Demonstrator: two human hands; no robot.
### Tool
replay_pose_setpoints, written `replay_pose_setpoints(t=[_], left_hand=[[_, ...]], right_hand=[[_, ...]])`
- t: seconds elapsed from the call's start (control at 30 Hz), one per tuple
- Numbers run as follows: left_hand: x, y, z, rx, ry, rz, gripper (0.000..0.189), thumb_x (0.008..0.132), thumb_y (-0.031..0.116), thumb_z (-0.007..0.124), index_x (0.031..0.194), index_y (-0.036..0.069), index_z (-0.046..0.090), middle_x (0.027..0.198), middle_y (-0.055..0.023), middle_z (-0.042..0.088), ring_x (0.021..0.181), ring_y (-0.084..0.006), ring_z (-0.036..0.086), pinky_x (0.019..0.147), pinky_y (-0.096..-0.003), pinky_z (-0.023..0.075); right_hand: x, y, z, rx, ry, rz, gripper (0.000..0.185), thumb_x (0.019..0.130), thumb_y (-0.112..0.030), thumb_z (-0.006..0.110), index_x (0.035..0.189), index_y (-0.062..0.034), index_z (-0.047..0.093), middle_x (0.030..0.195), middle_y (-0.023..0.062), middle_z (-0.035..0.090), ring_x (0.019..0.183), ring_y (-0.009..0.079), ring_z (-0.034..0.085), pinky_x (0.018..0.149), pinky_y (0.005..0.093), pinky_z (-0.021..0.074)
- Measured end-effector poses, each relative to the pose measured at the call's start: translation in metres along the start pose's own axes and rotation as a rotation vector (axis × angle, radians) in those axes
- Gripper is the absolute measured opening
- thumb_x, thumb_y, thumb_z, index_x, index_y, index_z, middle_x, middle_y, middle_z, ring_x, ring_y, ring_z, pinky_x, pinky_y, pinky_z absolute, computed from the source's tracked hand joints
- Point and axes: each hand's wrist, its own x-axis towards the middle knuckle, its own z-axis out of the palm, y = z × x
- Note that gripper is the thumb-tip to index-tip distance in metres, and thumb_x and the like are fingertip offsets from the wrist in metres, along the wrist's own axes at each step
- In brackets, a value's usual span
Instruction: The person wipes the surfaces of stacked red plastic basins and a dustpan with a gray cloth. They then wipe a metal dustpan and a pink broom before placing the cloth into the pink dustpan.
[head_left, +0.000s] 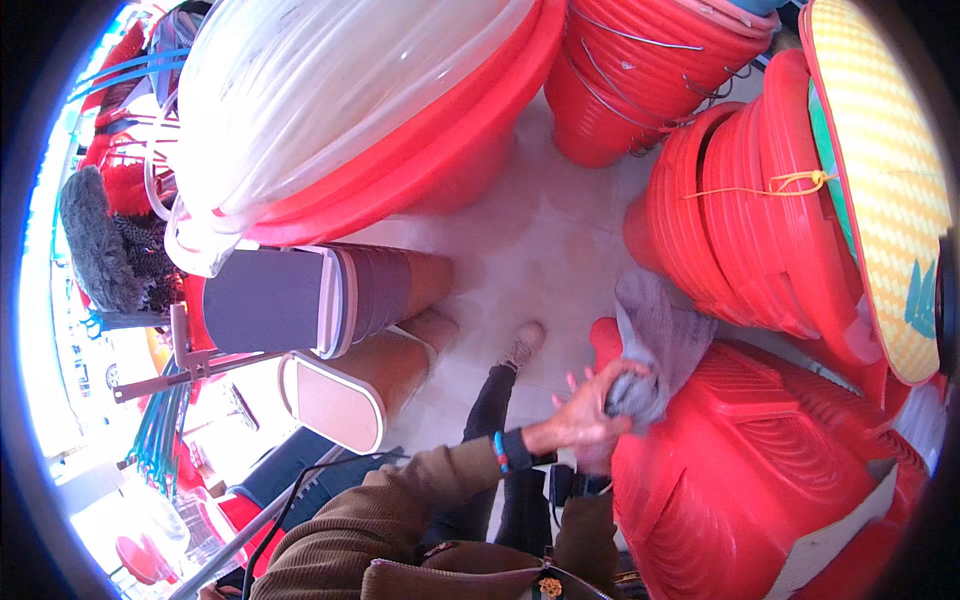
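My left hand (581, 416) grips a bunched grey cloth (634, 390). A longer, loose part of the cloth spreads up and to the right, over red plastic. My right hand (594, 456) is close beneath the left, blurred and partly covered by it. Whether its fingers also hold the cloth cannot be seen. Just right of both hands stands a stack of red plastic stools or chairs (712, 480), bearing a sheet of cardboard (832, 525) near its lower edge.
Nested red tubs (735, 217) stand at the right, beside a yellow-and-white woven hat (877, 172). Red buckets with wire handles (622, 82) are stacked beyond. Plastic-wrapped red basins (450, 172) and lidded bins (337, 397) are on the left. My shoe (529, 341) rests on the tiled floor (540, 255).
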Motion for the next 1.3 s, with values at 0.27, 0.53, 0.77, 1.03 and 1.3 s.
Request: replay_pose_setpoints(t=[0.27,0.53,0.77,1.03,1.3], left_hand=[[-0.052,0.067,-0.095,-0.474,0.245,-0.152,0.07,0.063,0.008,0.06,0.131,0.004,0.044,0.117,-0.0074,0.053,0.109,-0.0164,0.055,0.095,-0.0306,0.0439],[-0.016,0.116,-0.18,-0.594,0.738,0.176,0.069,0.06,0.024,0.062,0.121,-0.002,0.043,0.111,-0.0198,0.057,0.104,-0.0302,0.061,0.094,-0.0414,0.0495],[-0.026,0.131,-0.215,-0.573,0.925,0.208,0.064,0.062,0.02,0.055,0.121,-0.001,0.04,0.111,-0.0233,0.057,0.101,-0.0357,0.061,0.093,-0.0457,0.0495],[-0.026,0.12,-0.253,-0.204,0.939,0.16,0.066,0.067,0.002,0.052,0.131,0.003,0.037,0.12,-0.0152,0.052,0.11,-0.0287,0.054,0.092,-0.0417,0.0499],[0.029,0.108,-0.255,0.364,0.85,0.138,0.063,0.083,0.001,0.07,0.139,0.001,0.041,0.131,-0.0142,0.052,0.121,-0.0249,0.049,0.104,-0.0375,0.0366]], right_hand=[[0.047,-0.002,0.086,0.249,-0.355,0.164,0.062,0.099,-0.031,0.05,0.151,-0.0119,0.022,0.132,0.0147,0.05,0.116,0.0307,0.056,0.095,0.0448,0.047],[0.09,0.015,0.117,0.702,-0.513,0.799,0.057,0.099,-0.029,0.05,0.146,-0.0041,0.031,0.142,0.0244,0.043,0.131,0.0402,0.044,0.109,0.0536,0.0381],[0.079,0.006,0.159,0.425,-0.546,0.373,0.057,0.098,-0.04,0.05,0.139,-0.0005,0.044,0.143,0.0229,0.044,0.131,0.034,0.044,0.11,0.0508,0.0355],[0.098,-0.039,0.286,0.622,-0.54,0.168,0.038,0.098,-0.029,0.053,0.127,-0.0055,0.055,0.135,0.0098,0.056,0.126,0.0241,0.049,0.109,0.0438,0.0341],[0.198,-0.067,0.394,-0.825,-0.607,-0.902,0.035,0.097,-0.014,0.052,0.129,0.0,0.053,0.114,0.0109,0.06,0.114,0.024,0.052,0.104,0.0355,0.0346]])
